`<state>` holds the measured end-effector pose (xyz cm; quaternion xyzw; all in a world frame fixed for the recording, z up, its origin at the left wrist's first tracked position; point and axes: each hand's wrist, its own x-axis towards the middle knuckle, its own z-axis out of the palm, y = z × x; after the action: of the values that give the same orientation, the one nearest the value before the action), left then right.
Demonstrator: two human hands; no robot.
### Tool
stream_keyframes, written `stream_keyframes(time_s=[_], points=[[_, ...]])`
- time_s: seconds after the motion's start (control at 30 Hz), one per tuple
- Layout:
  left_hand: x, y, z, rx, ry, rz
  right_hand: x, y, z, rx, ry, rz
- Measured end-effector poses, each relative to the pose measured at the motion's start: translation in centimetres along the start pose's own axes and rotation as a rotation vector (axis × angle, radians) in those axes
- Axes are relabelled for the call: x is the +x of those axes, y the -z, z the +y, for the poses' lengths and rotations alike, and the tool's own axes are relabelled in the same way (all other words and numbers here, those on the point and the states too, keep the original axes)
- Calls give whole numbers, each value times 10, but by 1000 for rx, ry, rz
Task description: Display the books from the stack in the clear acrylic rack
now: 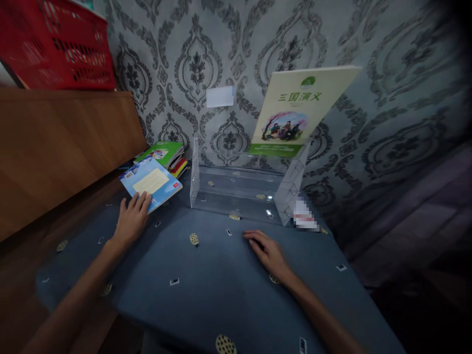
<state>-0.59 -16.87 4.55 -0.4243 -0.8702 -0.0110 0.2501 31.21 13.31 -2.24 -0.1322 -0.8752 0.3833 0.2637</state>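
My left hand [133,216] is at the near edge of a light blue book [165,186], its fingers over the cover and its thumb hidden. The book slants beside a small stack of books [165,153] with a green one on top. My right hand [268,251] lies low over the blue tablecloth [206,280], fingers extended and holding nothing. Beyond it stands a clear plastic book rack [289,189]. A cream and green book [295,108] with Chinese characters stands upright at the rack's right end; the support under it is hard to make out.
A red plastic basket [81,54] sits on a wooden cabinet [66,147] at the left. Patterned wallpaper [228,49] backs the table, with a white plate [220,97] on it. A blurred white item [305,216] lies right of the rack.
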Motion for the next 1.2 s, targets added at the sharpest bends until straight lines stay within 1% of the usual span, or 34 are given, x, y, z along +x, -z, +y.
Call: stream_keyframes(time_s=[0.1,0.2,0.27,0.3,0.37,0.43,0.53,0.67,0.8,0.9,1.0,1.13,1.2], points=[[-41,-5,15,10,-39,-14,0,0,-2,-6,6,-7],[-79,-8,31,-5,-125,-61,0,0,-3,-8,13,-12],[-95,-5,39,-24,-156,-92,0,-1,-3,-14,18,-16],[-99,-3,43,-27,-162,-98,0,-1,-3,-18,20,-18],[-100,4,52,-16,-176,-96,-1,-2,-2,-30,22,-20],[-95,11,62,-2,-204,-89,-2,-2,-2,-39,23,-20],[-87,18,86,-41,-249,-68,-2,-2,-2,-47,27,-22],[-85,16,123,-222,-366,-22,-2,-3,0,-54,38,-20],[-84,12,152,-365,-469,0,-2,-5,2,-68,54,-17],[-80,15,172,-421,-525,-18,-3,-6,-2,-76,64,-28],[-79,23,200,-459,-597,-57,-5,-5,-8,-91,62,-4],[-87,38,240,-515,-741,-118,-6,-4,-13,-99,81,53],[-91,46,253,-572,-814,-159,-7,-5,-12,-103,74,53]])
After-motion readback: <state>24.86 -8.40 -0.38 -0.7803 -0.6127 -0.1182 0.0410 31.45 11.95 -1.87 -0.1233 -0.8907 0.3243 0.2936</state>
